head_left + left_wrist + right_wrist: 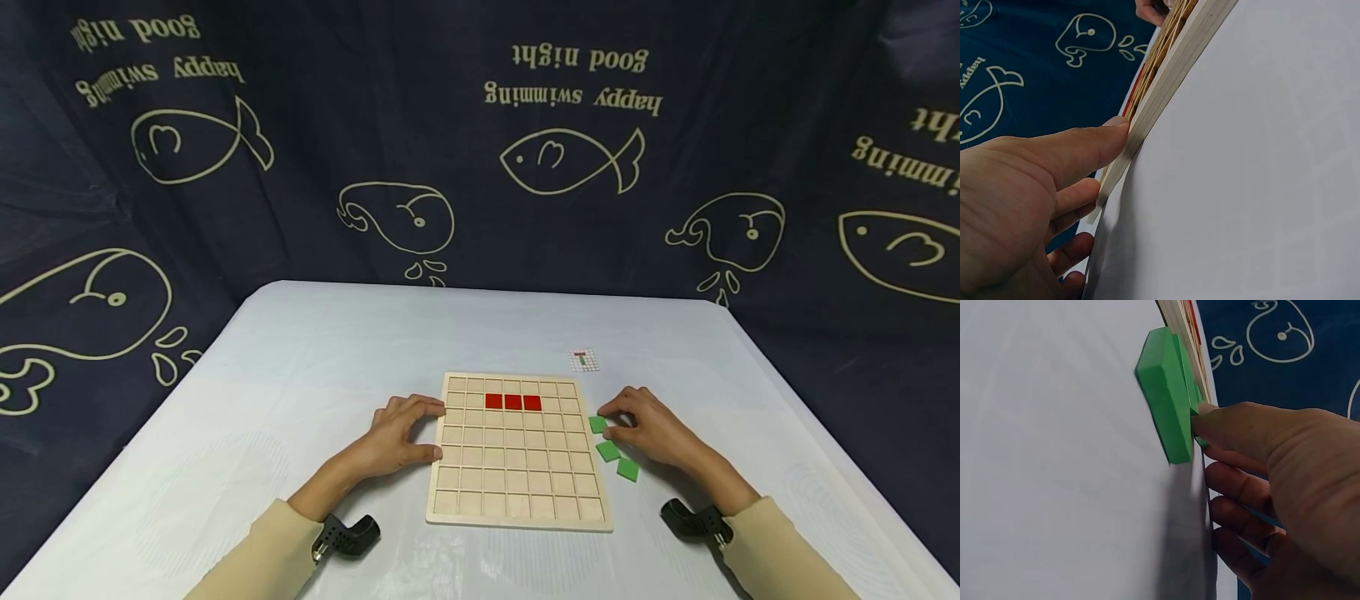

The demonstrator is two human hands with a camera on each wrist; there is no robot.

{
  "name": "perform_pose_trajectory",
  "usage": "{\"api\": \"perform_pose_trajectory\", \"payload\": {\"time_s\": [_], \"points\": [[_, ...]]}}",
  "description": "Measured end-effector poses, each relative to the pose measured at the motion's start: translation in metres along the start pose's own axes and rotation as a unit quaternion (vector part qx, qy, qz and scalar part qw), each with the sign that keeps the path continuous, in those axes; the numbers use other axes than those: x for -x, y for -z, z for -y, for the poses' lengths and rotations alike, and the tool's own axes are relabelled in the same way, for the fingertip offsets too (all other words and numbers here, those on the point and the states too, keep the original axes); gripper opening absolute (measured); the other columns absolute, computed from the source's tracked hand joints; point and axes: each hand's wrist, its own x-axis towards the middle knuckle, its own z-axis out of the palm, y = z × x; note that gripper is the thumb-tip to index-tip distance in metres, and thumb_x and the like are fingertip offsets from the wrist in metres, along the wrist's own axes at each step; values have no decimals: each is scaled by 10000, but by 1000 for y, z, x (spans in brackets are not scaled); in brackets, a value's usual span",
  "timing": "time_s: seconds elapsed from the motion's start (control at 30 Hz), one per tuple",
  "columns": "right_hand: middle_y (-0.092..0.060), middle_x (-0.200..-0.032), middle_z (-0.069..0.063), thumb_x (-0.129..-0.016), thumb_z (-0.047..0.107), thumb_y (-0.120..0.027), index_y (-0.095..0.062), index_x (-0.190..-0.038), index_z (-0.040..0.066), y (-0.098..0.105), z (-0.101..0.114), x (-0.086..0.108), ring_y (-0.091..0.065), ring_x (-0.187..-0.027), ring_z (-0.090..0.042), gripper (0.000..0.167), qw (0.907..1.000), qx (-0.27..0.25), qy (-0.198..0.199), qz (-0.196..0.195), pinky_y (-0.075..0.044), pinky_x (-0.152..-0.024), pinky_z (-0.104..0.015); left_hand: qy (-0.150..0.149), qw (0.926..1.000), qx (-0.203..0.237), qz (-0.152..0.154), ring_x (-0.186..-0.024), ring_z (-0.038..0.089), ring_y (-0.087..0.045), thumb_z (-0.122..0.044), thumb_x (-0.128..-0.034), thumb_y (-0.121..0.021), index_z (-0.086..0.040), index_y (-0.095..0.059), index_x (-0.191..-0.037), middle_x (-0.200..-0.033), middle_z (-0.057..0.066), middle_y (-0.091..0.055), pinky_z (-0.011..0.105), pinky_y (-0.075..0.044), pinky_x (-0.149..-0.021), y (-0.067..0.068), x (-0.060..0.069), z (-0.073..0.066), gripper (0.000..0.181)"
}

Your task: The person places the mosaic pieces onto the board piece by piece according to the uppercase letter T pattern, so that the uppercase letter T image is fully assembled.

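A square wooden grid board (495, 458) lies flat on the table, with a row of three red tiles (513, 402) in its second row from the far side. The thumb and fingertips of my left hand (390, 439) touch the board's left edge, also seen along the board's side (1166, 81) in the left wrist view. Beside the right edge, my right hand (654, 427) pinches a green tile (597, 424) between thumb and index finger. Two other green tiles, a middle one (608, 451) and a nearer one (627, 469), lie below that hand.
A small printed pattern card (584, 360) lies beyond the board's far right corner. White cloth covers the table (300, 350). Behind it hangs a dark curtain (465, 108) with fish and whale drawings.
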Motion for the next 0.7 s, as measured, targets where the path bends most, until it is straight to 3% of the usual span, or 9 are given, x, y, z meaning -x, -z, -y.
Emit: {"api": "perform_pose_trajectory", "payload": {"time_s": [0.7], "points": [[-599, -943, 66, -797, 183, -739, -711, -995, 150, -2, -1, 1, -438, -861, -90, 202, 9999, 46, -14, -90, -392, -753, -256, -7, 10000, -85, -47, -1173, 225, -387, -302, -766, -757, -136, -575, -1247, -1364, -19, -504, 415, -240, -914, -1, 0, 1, 540]]}}
